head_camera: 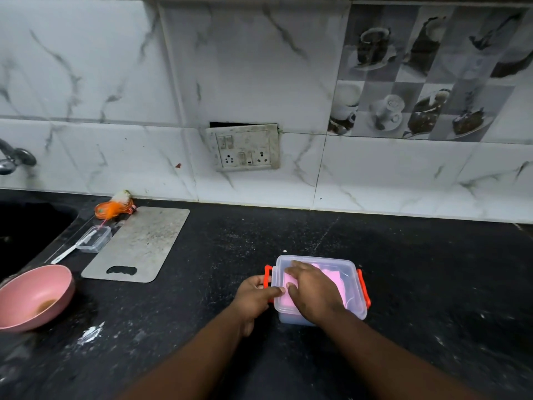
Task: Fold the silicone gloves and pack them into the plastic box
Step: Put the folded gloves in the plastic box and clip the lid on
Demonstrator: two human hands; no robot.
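Near centre of dark surface point(403, 284): plastic box point(353, 301), pink silicone gloves point(331, 277) folded inside. Right hand point(313, 293) flat, pressing gloves; left hand point(253, 298) gripping box's left side. Lid seemingly pending.

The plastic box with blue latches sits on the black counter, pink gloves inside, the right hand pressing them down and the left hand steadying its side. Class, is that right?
Not quite: the head view shows the latches are orange-red, not blue. The rest holds: the plastic box sits on the black counter, pink gloves inside, the right hand pressing them down and the left hand steadying its side.
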